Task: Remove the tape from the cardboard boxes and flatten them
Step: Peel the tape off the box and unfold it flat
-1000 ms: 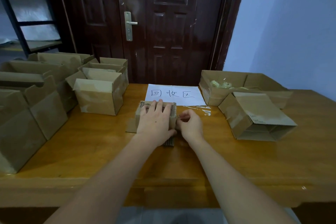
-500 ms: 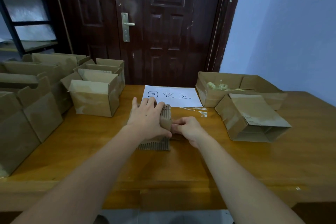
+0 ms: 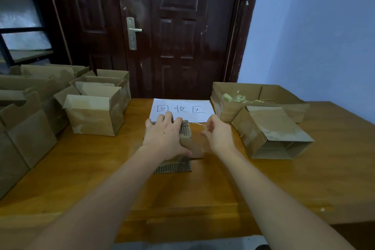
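Observation:
A small cardboard box (image 3: 192, 144) lies at the middle of the wooden table (image 3: 304, 178), its corrugated flap spread toward me. My left hand (image 3: 164, 138) lies on top of the box, fingers spread over its far edge and thumb against its side. My right hand (image 3: 218, 135) hovers just right of the box and pinches a thin strip of clear tape (image 3: 199, 124) that stretches off the box's far right corner.
A white paper sign (image 3: 182, 109) lies behind the box. An open box (image 3: 272, 134) lies on its side at the right, with a tray box (image 3: 257, 98) holding crumpled tape behind it. Several open boxes (image 3: 95, 115) crowd the left side. A dark door stands beyond.
My right hand has lifted away from the box's right side, pulling a strip of tape up and to the right. My left hand stays on the box.

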Motion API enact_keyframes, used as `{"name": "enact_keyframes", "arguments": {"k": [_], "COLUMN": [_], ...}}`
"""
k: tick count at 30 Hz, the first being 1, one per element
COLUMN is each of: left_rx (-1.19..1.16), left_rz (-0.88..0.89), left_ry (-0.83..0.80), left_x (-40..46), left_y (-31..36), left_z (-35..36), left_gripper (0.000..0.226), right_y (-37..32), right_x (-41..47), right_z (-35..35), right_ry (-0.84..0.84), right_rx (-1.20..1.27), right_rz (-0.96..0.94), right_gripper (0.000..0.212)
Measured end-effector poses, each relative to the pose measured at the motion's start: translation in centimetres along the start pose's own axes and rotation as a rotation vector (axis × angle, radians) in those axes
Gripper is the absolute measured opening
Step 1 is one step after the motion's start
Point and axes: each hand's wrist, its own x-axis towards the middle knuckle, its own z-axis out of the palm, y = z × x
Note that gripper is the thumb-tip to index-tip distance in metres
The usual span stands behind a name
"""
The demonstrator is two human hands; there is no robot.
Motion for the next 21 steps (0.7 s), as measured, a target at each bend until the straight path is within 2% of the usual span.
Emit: {"name": "enact_keyframes", "arguments": {"k": [5,9,14,19,21], "left_rx": [-0.008,0.004,0.015,-0.005,-0.003], "left_rz": [0.058,0.061,0.055,0.052,0.049], "left_ry": [-0.005,0.004,0.061,0.025,0.015], "left_x": [1.0,1.6,1.4,1.6,1.6], "left_y": [2.4,3.6,3.8,3.7,3.7], "left_z": [0.6,1.0,1.3,1.2,1.2], "left_gripper": [0.111,0.114,0.111,0.111,0.111], "right_y": [-0.2,0.2,1.3,1.9,2.5], "right_x": [4.2,8.4,12.9,16.8,17.7], "right_z": [-3.6,-5.9,-7.2,-7.7,-7.5], "right_ry": [0.055,0.118,0.171,0.186,0.096], "right_rx": [0.086,0.05,0.034,0.075,0.092], "right_rz": [0.008,0.076,0.173,0.204,0.228], "right_gripper": [0.016,0.024,0.017,0.005,0.022]}}
